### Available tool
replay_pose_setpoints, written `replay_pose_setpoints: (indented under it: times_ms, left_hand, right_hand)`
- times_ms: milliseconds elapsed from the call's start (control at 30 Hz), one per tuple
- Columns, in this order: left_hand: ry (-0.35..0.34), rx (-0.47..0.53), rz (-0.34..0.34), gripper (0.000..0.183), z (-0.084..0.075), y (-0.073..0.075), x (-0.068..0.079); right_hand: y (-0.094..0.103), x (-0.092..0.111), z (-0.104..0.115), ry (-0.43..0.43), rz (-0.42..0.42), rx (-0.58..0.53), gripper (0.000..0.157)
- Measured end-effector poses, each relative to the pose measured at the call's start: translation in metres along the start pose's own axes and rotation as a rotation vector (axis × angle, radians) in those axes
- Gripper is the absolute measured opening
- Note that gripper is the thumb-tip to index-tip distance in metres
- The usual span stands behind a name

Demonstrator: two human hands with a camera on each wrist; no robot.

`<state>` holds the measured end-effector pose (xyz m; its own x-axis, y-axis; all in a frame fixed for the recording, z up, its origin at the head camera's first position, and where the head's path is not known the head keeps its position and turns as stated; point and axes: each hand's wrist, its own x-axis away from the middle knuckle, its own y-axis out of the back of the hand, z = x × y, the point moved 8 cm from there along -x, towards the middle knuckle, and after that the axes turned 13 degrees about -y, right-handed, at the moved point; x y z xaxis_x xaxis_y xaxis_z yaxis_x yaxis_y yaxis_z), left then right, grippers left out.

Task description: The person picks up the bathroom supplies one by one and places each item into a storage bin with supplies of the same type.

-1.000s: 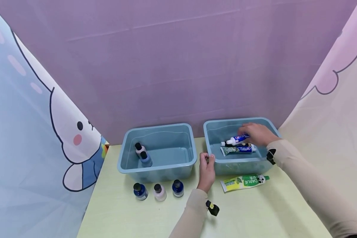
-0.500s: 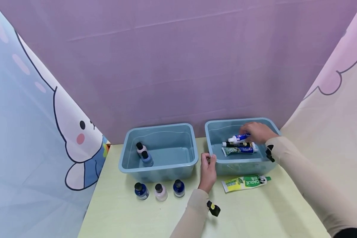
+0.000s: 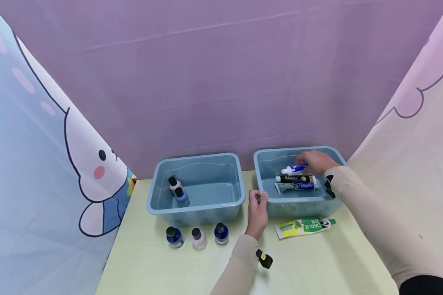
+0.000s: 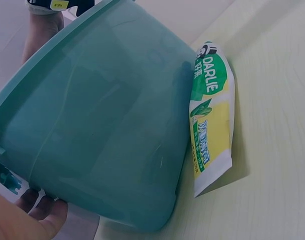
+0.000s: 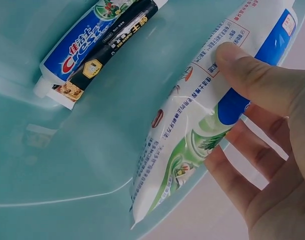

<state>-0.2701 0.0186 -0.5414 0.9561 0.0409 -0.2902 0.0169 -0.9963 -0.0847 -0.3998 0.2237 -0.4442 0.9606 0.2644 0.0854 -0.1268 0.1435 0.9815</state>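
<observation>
My right hand [image 3: 315,162] reaches into the right blue plastic bin [image 3: 299,209] and holds a blue-and-white toothpaste tube [image 5: 192,115], thumb on one face and fingers on the other. Its white cap points left in the head view. Beside it on the bin floor lie a black toothpaste tube [image 3: 296,179] and a blue-and-green Crest tube [image 3: 297,187]. My left hand [image 3: 257,213] grips the bin's front left corner, with the thumb at the rim and the fingers along the side wall. A green-and-yellow Darlie tube [image 3: 304,227] lies on the table before this bin.
A second blue bin [image 3: 206,215] stands to the left, with two black-capped bottles inside, one pink [image 3: 174,184] and one light blue [image 3: 182,198]. In front of it stand two dark blue bottles [image 3: 175,237] and a pink bottle [image 3: 198,239]. A purple cloth [image 3: 221,82] hangs behind.
The held tube, overlapping the black tube a second ago, has shifted slightly away from it toward the back of the bin with my right hand. My left hand stays at the corner.
</observation>
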Motion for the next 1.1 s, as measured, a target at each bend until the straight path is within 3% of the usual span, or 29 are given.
replay_pose_setpoints:
  times_ms: [433, 867, 1100]
  left_hand:
    - [-0.001, 0.002, 0.011, 0.021, -0.001, -0.002, 0.001]
    - [0.007, 0.012, 0.002, 0.011, 0.000, -0.001, 0.002]
    - [-0.048, -0.002, 0.014, 0.022, -0.002, -0.003, 0.002]
  right_hand:
    - [-0.004, -0.007, 0.000, -0.035, 0.028, 0.016, 0.022]
    - [-0.018, -0.016, 0.000, -0.013, 0.068, 0.014, 0.024]
    - [-0.027, -0.018, -0.001, -0.021, 0.089, 0.007, 0.025]
